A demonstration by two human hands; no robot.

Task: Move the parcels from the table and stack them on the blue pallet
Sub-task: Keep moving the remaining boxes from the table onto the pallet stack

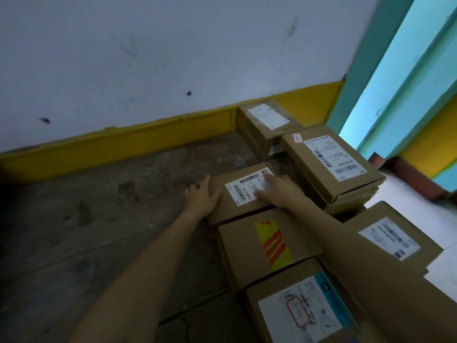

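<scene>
Bracing a labelled cardboard parcel (243,194) between 2 flat, open hands: left hand (201,195) against its left side, right hand (280,190) on the top label. It abuts the striped-tape parcel (267,246), probably for alignment. Pallet not visible.

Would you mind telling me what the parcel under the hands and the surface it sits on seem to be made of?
The parcel looks like matte brown cardboard, with folded edges and a white paper barcode label. The surface looks like worn, dull wood, streaked and stained, though blur leaves that uncertain.
</scene>
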